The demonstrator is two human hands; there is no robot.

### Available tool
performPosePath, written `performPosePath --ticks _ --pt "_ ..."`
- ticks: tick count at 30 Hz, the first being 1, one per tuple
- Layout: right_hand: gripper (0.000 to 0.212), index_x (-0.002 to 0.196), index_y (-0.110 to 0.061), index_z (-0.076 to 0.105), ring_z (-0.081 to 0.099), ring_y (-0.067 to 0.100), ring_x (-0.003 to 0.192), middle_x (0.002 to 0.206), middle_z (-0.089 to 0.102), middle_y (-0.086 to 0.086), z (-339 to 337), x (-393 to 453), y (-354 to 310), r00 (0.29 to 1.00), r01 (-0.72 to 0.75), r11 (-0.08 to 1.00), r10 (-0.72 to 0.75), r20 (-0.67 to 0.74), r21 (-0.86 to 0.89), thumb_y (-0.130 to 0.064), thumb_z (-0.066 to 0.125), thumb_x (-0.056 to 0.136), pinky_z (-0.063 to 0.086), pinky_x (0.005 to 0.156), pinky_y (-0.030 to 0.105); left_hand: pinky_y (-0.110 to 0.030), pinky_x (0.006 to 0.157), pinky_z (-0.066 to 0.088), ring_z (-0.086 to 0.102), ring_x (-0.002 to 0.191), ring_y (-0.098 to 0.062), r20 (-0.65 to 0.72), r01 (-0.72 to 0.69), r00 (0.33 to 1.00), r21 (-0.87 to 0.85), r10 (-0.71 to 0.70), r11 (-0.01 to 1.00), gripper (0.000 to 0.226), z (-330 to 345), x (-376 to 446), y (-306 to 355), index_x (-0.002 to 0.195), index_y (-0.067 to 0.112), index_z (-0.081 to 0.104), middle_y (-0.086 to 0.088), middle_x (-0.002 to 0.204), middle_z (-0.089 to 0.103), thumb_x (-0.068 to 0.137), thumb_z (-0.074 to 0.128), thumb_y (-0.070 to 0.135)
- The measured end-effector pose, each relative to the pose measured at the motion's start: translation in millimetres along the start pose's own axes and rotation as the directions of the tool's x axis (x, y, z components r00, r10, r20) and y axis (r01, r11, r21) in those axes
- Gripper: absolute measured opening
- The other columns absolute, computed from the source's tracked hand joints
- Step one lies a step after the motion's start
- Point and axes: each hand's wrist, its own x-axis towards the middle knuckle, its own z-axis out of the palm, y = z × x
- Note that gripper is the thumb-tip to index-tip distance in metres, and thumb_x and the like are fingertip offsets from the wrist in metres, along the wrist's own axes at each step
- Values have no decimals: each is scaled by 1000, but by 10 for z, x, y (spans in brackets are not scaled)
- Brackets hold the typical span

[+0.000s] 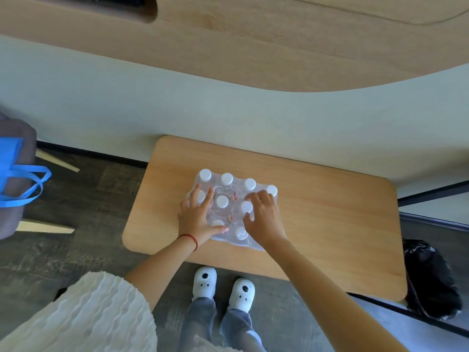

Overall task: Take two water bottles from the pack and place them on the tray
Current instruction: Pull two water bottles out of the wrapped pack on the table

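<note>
Worktop (317, 212) of light wood bearing a shrink-wrapped pack (228, 207) of white-capped bottles near its centre. Left hand (198, 217) lies spread, fingers flat on the wrap; right hand (261, 217), fingers curled, claws its top.

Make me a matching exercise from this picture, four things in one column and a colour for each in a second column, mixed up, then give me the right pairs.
Things:
1. tote bag
2. wrist string
3. bottle caps
4. table

Colours:
A. white
B. light wood
C. blue
D. red

Pairs: 1-C, 2-D, 3-A, 4-B.

The tote bag sits on the chair at the far left; the wrist string is on the left hand; the bottle caps poke up through the wrapped pack on the table.
</note>
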Motion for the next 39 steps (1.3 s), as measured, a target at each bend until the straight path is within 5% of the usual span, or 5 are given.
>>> performPosePath --ticks 8,23,29,34,39 --pt "44 130 -11 40 55 29 108 113 64 13 322 366 9 966 43 913 66 250 -407 -21 58 91 42 90 34 -48 96 47 22 134 -36 8 1 1000 24 -1 1000 109 -13 -8 9 148 40 7 -4 159 5 62 70 63" --pt "33 81 -7 56 39 8 49 55 44 -11 -334 148 57 991 136 975 -134 -24 173 -23 81 67 30 49 19 -47 98 46 19 138 -34 18 20 1000 -19 -19 1000 112 -32 -5 18 147 42 9 -2 160 2 59 74 62" --pt "41 62 -21 41 31 6 48 53 47 6 -1035 292 -376 987 149 849 -96 -129 508 -12 81 65 25 43 15 -54 115 -4 -21 144 -27 205 -39 974 -247 92 968 134 -284 6 242 145 47 -3 0 158 -21 37 70 78" --pt "39 60 -19 41 39 17 52 54 50 9 -1465 512 -716 988 95 714 -155 25 694 -8 77 71 28 45 21 -33 98 49 57 119 -9 202 -114 881 -789 429 604 100 -805 -54 509 129 32 43 6 125 61 42 83 61" --pt "37 59 -18 43 40 8 43 45 52 -8 -1281 583 -872 986 62 655 -157 55 753 -10 77 72 30 43 16 -18 74 54 70 93 -9 145 -84 897 -871 417 484 51 -954 -84 451 100 36 65 10 93 75 54 86 39"
